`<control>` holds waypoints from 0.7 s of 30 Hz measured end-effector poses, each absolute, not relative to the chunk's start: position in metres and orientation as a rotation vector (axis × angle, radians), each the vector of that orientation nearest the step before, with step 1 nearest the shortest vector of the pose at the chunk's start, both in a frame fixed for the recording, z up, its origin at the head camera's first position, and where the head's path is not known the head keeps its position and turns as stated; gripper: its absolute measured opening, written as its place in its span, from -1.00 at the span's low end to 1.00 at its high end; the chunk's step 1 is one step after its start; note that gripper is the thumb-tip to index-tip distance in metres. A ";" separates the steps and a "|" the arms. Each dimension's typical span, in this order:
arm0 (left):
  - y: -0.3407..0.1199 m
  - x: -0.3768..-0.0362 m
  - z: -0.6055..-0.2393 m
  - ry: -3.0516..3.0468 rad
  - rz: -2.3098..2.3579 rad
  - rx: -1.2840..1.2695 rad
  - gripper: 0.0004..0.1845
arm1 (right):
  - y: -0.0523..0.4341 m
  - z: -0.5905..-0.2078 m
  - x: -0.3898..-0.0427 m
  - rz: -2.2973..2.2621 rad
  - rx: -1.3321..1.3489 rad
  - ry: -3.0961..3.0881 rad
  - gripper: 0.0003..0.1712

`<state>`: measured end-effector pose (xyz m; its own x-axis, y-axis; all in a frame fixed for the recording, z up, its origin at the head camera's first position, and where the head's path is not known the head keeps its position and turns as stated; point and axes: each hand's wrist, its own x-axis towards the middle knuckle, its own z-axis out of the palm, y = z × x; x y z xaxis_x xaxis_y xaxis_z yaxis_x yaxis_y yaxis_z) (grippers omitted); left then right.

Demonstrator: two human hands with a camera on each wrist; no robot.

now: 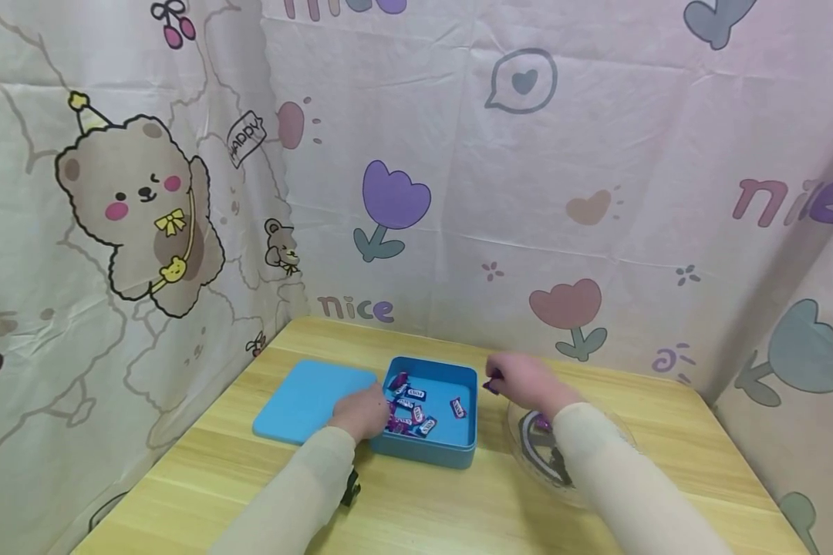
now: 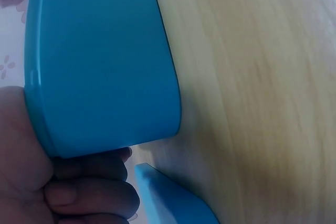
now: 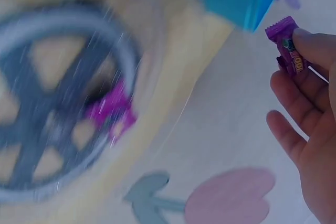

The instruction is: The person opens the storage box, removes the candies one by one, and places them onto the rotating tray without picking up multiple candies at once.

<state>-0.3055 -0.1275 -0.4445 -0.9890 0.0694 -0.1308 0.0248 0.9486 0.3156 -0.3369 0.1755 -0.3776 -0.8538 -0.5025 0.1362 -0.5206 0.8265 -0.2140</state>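
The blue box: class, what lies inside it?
Inside the blue box lie several wrapped candies on its blue floor. The left hand at its near-left corner covers any candies beneath it.

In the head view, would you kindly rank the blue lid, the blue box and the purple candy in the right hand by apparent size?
1. Blue lid and blue box: look about alike; ranking unsure.
2. Purple candy, pinched by the right hand: plainly smallest.
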 end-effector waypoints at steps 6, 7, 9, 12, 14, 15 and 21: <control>-0.126 -0.306 -0.444 2.956 0.456 0.049 -0.40 | 0.214 -0.380 -0.341 0.265 0.776 -2.976 -0.85; -0.127 -0.306 -0.445 2.957 0.454 0.047 -0.40 | 0.219 -0.380 -0.341 0.243 0.771 -2.979 -0.85; -0.127 -0.306 -0.445 2.957 0.458 0.044 -0.40 | 0.226 -0.380 -0.340 0.213 0.780 -2.988 -0.89; -0.128 -0.307 -0.444 2.958 0.460 0.048 -0.40 | 0.232 -0.382 -0.337 0.196 0.759 -3.022 -0.93; -0.128 -0.306 -0.444 2.958 0.461 0.052 -0.39 | 0.234 -0.384 -0.336 0.215 0.733 -3.063 -0.92; -0.128 -0.306 -0.443 2.960 0.458 0.056 -0.39 | 0.234 -0.386 -0.335 0.229 0.707 -3.089 -0.92; -0.128 -0.303 -0.442 2.979 0.448 0.103 -0.40 | 0.233 -0.404 -0.335 0.339 0.622 -3.222 -0.87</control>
